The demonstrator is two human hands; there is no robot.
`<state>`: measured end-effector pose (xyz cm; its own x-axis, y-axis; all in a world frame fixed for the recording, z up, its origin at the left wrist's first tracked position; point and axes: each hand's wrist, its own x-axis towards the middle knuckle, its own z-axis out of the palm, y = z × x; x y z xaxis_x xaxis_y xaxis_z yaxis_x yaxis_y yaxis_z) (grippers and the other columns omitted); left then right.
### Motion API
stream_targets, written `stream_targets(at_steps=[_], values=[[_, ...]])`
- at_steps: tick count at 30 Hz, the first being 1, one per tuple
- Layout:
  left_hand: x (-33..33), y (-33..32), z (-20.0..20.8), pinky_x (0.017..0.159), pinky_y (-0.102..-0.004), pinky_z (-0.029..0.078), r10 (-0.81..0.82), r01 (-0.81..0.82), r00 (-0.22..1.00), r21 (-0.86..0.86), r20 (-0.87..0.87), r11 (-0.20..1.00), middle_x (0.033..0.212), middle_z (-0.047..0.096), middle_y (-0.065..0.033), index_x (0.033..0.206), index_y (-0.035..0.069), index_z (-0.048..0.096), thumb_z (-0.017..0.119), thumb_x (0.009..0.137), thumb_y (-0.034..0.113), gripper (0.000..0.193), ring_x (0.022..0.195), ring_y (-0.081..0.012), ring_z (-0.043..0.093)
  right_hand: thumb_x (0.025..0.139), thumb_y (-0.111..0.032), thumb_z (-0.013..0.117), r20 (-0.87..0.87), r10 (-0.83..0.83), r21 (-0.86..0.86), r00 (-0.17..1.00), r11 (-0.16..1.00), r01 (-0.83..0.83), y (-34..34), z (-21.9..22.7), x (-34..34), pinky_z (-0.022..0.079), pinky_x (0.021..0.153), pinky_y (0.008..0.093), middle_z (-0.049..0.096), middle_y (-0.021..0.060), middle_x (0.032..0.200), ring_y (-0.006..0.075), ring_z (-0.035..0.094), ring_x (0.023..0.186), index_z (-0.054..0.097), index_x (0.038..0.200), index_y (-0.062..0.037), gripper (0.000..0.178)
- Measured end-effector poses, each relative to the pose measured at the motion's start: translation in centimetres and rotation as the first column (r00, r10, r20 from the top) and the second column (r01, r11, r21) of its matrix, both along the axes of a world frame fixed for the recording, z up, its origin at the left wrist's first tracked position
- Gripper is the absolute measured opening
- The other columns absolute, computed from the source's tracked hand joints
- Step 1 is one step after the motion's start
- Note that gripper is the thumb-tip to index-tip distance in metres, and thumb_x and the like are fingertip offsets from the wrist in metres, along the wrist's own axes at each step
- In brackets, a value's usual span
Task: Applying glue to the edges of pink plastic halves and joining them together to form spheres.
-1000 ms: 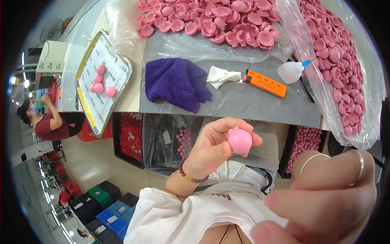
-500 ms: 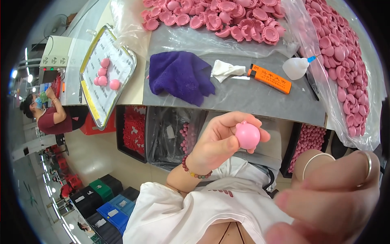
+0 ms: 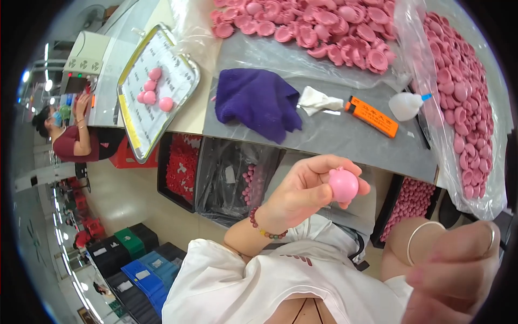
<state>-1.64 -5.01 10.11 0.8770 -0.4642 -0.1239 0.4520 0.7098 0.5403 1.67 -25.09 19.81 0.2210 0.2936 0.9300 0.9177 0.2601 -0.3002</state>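
Note:
My left hand (image 3: 302,189) is closed round a glossy pink ball-shaped plastic piece (image 3: 344,186) with small knobs at its top, held in front of my body just past the table's near edge. Close to the camera at the lower right, my right hand (image 3: 456,270) is raised with curled fingers, a ring and a bangle. It looks large and blurred, and whatever it may hold is hidden. On the table lie a purple cloth (image 3: 256,102), a crumpled white tissue (image 3: 319,101), an orange box-shaped piece (image 3: 372,116) and a white squeeze bottle (image 3: 404,106) with a blue tip.
Pink half shells (image 3: 324,27) are heaped at the back, and more (image 3: 461,108) fill a clear bag at right. Several pink balls sit on a metal-rimmed tray (image 3: 141,154) at left. Bins of red parts (image 3: 182,175) and pink pieces (image 3: 408,202) stand below. A co-worker (image 3: 73,143) sits far left.
The view has shifted, so the table things appear further right. My left hand still holds the pink ball. My right hand has drawn lower, its fingers more curled.

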Motion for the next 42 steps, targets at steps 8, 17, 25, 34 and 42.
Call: stream_targets(at_steps=[8,17,25,34,42], values=[[0.0,0.9,-0.3,0.072,-0.0244,0.046,0.008,-0.012,0.999,-0.086,-0.052,0.996,0.104,0.053,-0.0193,0.111,0.000,0.042,0.065,0.073,0.024,0.050,0.082,-0.0176,0.056,0.070,-0.007,0.041,-0.290,-0.356,0.416,0.889,0.789,0.452,-1.6,-4.1,-0.9,0.027,0.043,0.0266,0.043,0.0090,0.064,0.0147,0.038,0.047,0.044,0.071,0.0028,0.010],[-0.1,0.2,-1.1,0.082,-0.0285,0.046,0.011,-0.046,0.993,-0.300,-0.120,0.953,0.115,0.043,-0.0216,0.114,0.002,0.033,0.058,0.078,0.011,0.045,0.096,-0.0244,0.052,0.060,-0.003,0.049,-0.263,-0.249,-0.003,0.932,0.966,0.257,1.7,-2.3,-1.4,0.033,0.038,0.0240,0.045,0.0087,0.064,0.0162,0.041,0.045,0.048,0.074,-0.0045,0.014],[-0.1,0.1,-1.6,0.081,-0.0322,0.046,-0.012,-0.035,0.993,-0.372,-0.121,0.928,0.113,0.044,-0.0225,0.113,0.002,0.031,0.057,0.079,0.012,0.044,0.093,-0.0256,0.052,0.071,-0.010,0.047,-0.058,-0.016,-0.092,0.998,0.996,0.011,0.6,0.3,-0.7,0.033,0.039,0.0238,0.047,0.0095,0.073,0.0164,0.044,0.047,0.043,0.095,-0.0081,0.025],[-0.5,3.5,0.4,0.069,-0.0277,0.048,0.063,-0.052,0.988,-0.077,0.139,0.996,0.095,0.054,-0.0257,0.104,-0.001,0.041,0.065,0.070,0.019,0.046,0.086,-0.0242,0.058,0.068,-0.011,0.052,-0.078,-0.060,0.483,0.995,0.871,0.091,0.3,-1.6,-0.5,0.032,0.047,0.0208,0.053,0.0035,0.069,0.0148,0.047,0.050,0.048,0.068,-0.0089,0.005],[4.5,17.1,4.5,0.072,-0.0258,0.042,0.104,-0.621,0.495,0.435,0.862,-0.652,0.099,0.057,-0.0091,0.101,0.000,0.054,0.058,0.077,0.011,0.026,0.088,-0.0154,0.054,0.064,-0.008,0.063,-0.348,-0.894,-0.447,0.281,0.422,0.789,0.2,-7.5,2.6,0.037,0.065,0.0249,0.054,0.0059,0.090,0.0180,0.046,0.076,0.056,0.086,-0.0012,0.024]])
